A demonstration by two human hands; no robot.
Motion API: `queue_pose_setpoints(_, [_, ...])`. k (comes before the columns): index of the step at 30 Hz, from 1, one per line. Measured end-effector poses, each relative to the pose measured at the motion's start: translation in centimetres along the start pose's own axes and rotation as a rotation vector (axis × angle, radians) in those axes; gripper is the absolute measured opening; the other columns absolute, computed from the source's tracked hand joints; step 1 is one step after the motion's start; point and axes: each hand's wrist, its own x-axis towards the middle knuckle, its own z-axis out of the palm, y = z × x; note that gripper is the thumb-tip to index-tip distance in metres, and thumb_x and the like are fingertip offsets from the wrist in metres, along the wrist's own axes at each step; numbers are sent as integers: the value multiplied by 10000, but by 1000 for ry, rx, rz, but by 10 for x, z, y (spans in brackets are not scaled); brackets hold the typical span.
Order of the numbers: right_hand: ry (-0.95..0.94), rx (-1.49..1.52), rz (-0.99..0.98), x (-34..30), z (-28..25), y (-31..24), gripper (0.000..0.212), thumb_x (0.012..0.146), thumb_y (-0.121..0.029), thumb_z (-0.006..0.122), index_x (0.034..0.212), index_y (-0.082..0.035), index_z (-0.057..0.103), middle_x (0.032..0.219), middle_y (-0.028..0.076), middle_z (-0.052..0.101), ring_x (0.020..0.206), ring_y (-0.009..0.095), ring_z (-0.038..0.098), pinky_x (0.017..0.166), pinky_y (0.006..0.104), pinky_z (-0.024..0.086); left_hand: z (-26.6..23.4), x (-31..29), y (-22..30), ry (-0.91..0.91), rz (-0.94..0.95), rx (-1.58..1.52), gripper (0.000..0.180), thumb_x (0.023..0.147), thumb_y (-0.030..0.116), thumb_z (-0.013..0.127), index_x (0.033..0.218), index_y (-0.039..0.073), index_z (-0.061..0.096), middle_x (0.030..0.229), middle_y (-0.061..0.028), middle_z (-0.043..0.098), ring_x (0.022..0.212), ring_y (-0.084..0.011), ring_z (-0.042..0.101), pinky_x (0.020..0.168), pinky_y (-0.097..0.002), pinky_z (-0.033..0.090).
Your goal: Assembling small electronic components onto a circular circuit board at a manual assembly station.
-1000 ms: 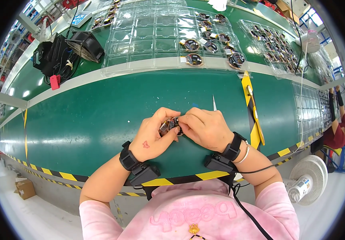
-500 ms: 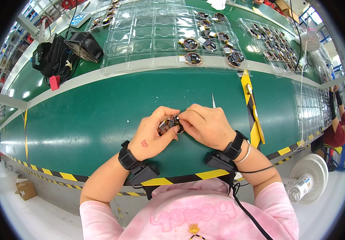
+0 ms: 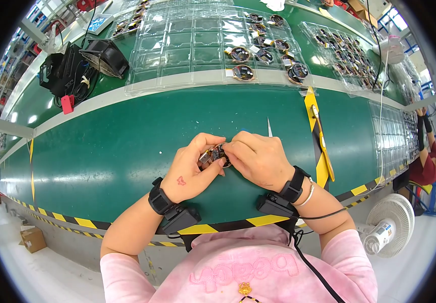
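My left hand (image 3: 190, 169) is closed around a small round electronic assembly (image 3: 220, 153), dark with circuit parts and a coppery rim, held just above the green bench. A small silvery piece (image 3: 205, 156) shows at its left side, between thumb and fingers. My right hand (image 3: 258, 159) has thumb and fingertips pinched together at the assembly's right edge; what lies between them is hidden. Past the right knuckles a thin pointed metal tip (image 3: 269, 127) sticks out, and I cannot tell whether that hand holds it. Both wrists carry black straps with small black boxes.
Ahead lies a clear plastic tray (image 3: 180, 50) with similar round assemblies in its right pockets. Another filled tray (image 3: 342, 55) sits farther right. A black fan (image 3: 106, 58) and cables stand at left. A yellow tool (image 3: 325, 156) lies on striped tape. A white fan (image 3: 390, 227) is at right.
My hands stay over the same spot. The fingers of my right hand have shifted slightly to the left along the assembly, which is tilted a little differently.
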Motion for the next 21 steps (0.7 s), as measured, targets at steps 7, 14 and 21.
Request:
queue_pose_setpoints(7, [36, -13, 106, -2, 6, -7, 191, 723, -38, 714, 878, -89, 616, 779, 23, 578, 588, 195, 601, 466, 304, 469, 2, 0, -3, 21, 21, -8, 322, 898, -17, 567, 1208, -1, 481, 996, -69, 646, 780, -90, 623, 690, -234, 504])
queue_pose_setpoints(14, [62, 21, 192, 0, 7, -12, 170, 733, -24, 701, 864, -82, 611, 765, 36, 577, 562, 207, 596, 467, 305, 475, 3, -1, 1, 38, 20, 10, 302, 907, -9, 560, 1198, 8, 482, 994, -73, 649, 777, -93, 639, 616, -224, 489])
queue_pose_setpoints(21, [77, 138, 231, -1, 9, -13, 177, 735, 12, 705, 857, -65, 603, 775, 44, 583, 562, 175, 606, 471, 294, 482, 5, 1, -1, 84, 29, -76, 224, 910, -12, 548, 1129, -5, 503, 971, -96, 657, 778, -108, 654, 617, -232, 538])
